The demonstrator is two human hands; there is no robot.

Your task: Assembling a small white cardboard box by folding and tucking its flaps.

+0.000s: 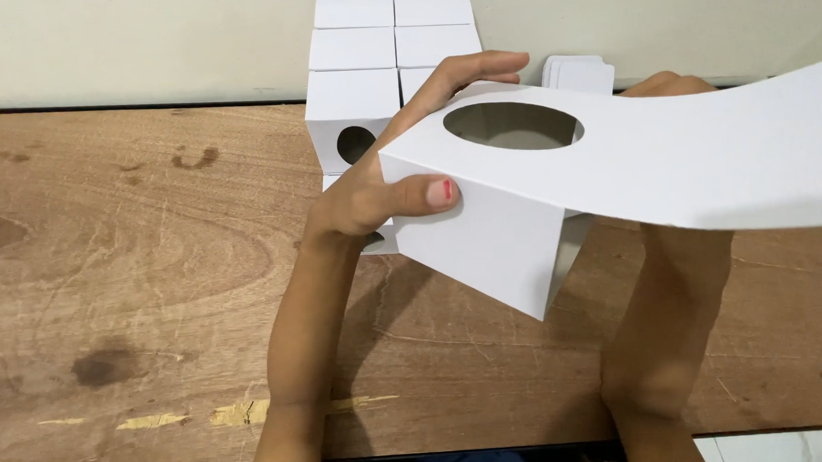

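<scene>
Half-folded white box is pinched by left hand; right hand at 1 o'clock, grip unclear. Loose flap could be creased.

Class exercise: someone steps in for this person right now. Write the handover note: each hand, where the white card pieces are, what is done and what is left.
Left hand: grips the near left corner of the half-folded white box, thumb on its front wall, fingers over the top.
Right hand: mostly hidden behind the card; its grip cannot be seen.
The box is held above the wooden table, oval hole on top, one long flap still spread out to the right.
Done: finished boxes stacked against the wall.
Left: the held box is still open, and flat blanks wait behind it.
</scene>
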